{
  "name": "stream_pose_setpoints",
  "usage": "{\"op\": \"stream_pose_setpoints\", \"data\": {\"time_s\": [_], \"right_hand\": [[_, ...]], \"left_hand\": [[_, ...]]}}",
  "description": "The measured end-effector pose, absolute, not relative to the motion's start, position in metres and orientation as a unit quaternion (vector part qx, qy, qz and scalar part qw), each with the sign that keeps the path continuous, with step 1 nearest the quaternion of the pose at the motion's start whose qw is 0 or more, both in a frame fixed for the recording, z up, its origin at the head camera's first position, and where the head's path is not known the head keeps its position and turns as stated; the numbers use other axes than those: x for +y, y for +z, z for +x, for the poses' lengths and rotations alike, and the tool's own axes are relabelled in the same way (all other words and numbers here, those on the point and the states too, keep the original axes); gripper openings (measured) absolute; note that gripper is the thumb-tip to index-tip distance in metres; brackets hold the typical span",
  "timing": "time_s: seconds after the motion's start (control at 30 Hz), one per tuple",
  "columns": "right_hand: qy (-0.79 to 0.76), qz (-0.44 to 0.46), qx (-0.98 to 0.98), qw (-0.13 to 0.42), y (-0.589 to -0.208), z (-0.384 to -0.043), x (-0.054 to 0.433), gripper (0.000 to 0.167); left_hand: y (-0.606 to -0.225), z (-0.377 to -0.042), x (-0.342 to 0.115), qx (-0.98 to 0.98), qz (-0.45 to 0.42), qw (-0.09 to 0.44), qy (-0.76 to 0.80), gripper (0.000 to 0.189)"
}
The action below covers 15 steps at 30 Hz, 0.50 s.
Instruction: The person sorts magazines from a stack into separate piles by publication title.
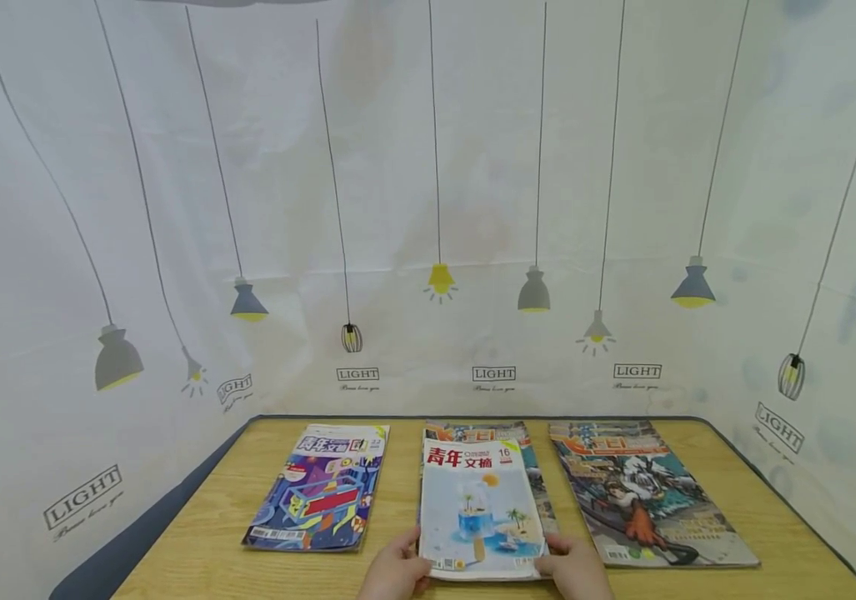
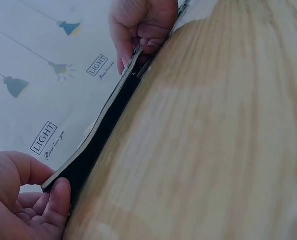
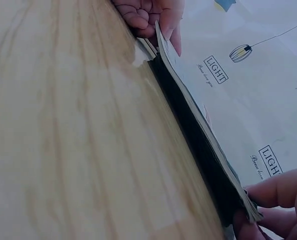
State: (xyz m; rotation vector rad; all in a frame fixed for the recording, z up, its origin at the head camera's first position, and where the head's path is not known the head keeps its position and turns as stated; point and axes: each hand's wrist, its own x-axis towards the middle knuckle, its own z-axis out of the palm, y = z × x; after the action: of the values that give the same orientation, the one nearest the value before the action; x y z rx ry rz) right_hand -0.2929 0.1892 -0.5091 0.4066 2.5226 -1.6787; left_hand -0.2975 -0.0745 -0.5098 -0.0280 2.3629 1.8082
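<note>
Both hands are clamped on the magazine with the pale-blue ice-lolly cover and red title (image 1: 478, 508), the left hand (image 1: 400, 571) pinching its near left corner and the right hand (image 1: 576, 571) its near right corner. It lies near the middle of the wooden, yellow-brown surface (image 1: 195, 508), toward the person's edge, covering most of a dark illustrated magazine with orange lettering (image 1: 465, 431). The wrist views show its near edge raised off the surface with dark shade beneath; whether its far end rests on the copy below cannot be told.

To handle it well, the grip should stay even at both corners, since soft paper probably bows if one side lifts higher. Thumbs and fingers should hold only the top magazine, so that the lower one does not drag along. Moves want to be level and slow, keeping clear of the glossy purple magazine (image 1: 315, 496) toward the surface's left edge and the grey-and-teal illustrated magazine (image 1: 645, 500) toward its right edge.
</note>
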Motion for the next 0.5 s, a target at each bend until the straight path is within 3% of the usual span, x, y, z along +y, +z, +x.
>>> {"op": "stream_pose_setpoints", "data": {"time_s": [0.5], "right_hand": [[-0.545, 0.121, 0.829, 0.041, -0.5024, -0.2866, 0.182, 0.053]], "left_hand": [[-0.5065, -0.2986, -0.0737, 0.789, -0.03, 0.118, 0.602, 0.059]]}}
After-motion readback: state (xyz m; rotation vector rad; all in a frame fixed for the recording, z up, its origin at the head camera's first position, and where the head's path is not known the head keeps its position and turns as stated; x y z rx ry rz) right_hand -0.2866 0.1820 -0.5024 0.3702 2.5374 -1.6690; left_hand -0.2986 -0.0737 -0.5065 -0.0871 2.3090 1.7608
